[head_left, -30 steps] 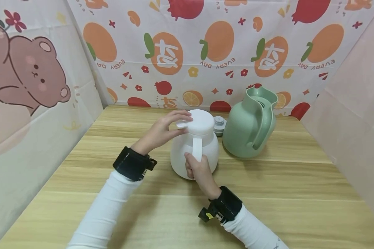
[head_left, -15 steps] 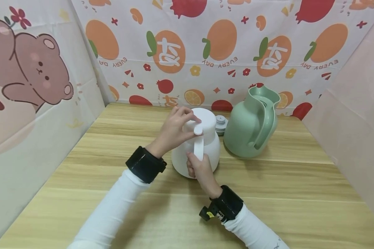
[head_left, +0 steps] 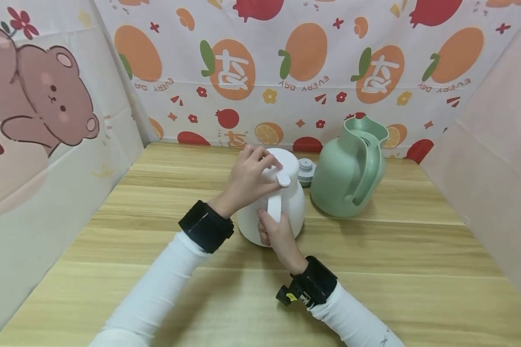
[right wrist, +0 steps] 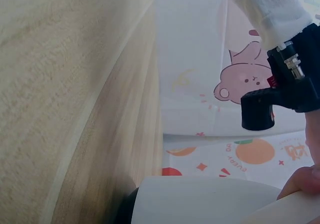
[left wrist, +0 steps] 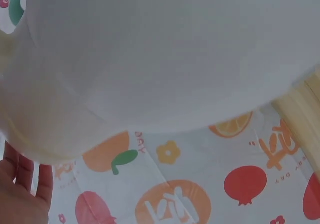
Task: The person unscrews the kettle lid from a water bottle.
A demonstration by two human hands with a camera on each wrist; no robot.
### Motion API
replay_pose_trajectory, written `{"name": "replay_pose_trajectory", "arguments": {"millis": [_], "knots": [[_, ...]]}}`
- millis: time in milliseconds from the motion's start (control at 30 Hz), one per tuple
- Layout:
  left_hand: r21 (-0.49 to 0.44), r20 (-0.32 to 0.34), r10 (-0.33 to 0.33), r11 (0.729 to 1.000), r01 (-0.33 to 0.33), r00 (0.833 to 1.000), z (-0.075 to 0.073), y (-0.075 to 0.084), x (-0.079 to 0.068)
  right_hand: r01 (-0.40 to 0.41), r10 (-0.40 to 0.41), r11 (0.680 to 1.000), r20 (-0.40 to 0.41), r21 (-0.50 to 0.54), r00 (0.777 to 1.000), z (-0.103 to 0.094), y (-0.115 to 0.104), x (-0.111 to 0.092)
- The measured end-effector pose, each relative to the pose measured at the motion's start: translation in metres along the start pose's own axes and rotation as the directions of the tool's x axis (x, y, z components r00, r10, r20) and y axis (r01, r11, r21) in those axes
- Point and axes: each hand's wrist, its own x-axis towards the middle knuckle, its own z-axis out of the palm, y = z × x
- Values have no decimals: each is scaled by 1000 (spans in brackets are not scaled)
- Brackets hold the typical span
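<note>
A white vacuum jug (head_left: 294,219) stands upright on the wooden table (head_left: 395,270). My left hand (head_left: 248,179) holds its round white lid (head_left: 287,159) from the left, fingertips bent on the top and thumb against the small lid tab (head_left: 283,180). That tab points towards me, just right of the jug's handle (head_left: 274,207). Lower down, my right hand (head_left: 280,238) grips the handle with the thumb laid along it. The jug's smooth body (left wrist: 175,49) fills much of the left wrist view, with the left fingers (left wrist: 45,181) at its lid end.
Right of the white jug stands a green jug (head_left: 340,178), its top uncovered and its handle towards me. A grey-white stopper (head_left: 305,171) sits between the two jugs. A fruit-print cloth (head_left: 269,62) hangs behind the table.
A second ago the lid tab pointed left; it has swung round to the front, then slightly further right. My left hand moved right with it. My right hand stayed on the handle.
</note>
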Motion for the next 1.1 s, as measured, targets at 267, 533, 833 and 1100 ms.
{"name": "replay_pose_trajectory", "arguments": {"millis": [267,533,833,1100], "knots": [[-75,121,113,992,-104,986,-16,-14,9,-25,25,999,3,-39,1000,-3,-4,2],[-57,391,155,988,-144,907,-13,-24,37,-4,4,1000,9,-31,1000,-3,-1,1],[30,583,10,999,-34,812,-1,-12,49,-19,19,999,-2,-26,1000,1,-1,1],[88,553,-42,996,-8,832,8,-6,49,-21,21,1000,-10,-6,1000,-2,2,1]]}}
